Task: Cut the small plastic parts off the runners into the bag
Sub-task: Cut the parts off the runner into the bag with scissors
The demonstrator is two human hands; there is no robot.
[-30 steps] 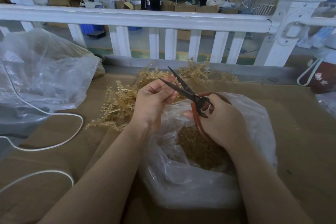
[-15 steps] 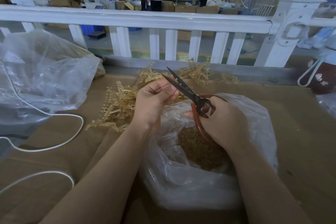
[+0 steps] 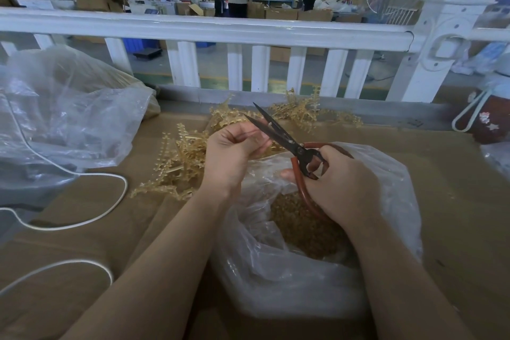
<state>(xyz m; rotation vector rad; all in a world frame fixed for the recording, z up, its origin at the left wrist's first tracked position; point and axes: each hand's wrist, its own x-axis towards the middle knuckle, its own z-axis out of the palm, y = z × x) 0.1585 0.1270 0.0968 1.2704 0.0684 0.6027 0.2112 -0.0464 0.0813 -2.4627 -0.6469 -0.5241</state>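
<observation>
My right hand [image 3: 342,188] grips red-handled scissors [image 3: 292,146] above an open clear bag [image 3: 392,190] that holds many small amber cut parts [image 3: 303,226]. The dark blades are slightly apart and point up and left. My left hand [image 3: 234,152] pinches a thin pale runner [image 3: 255,133], and the runner's end lies between the blades. Behind my hands a pile of amber runners [image 3: 187,157] with small parts on them spreads over the cardboard-covered table.
A big crumpled clear bag [image 3: 66,119] fills the left side. A white cord [image 3: 82,218] loops over the cardboard [image 3: 455,201] in front of it. A white fence rail [image 3: 248,30] runs along the far edge. A dark red container [image 3: 488,121] stands at far right.
The scissor blades have narrowed from wider apart to nearly together around the runner. Both hands have stayed in almost the same place above the bag.
</observation>
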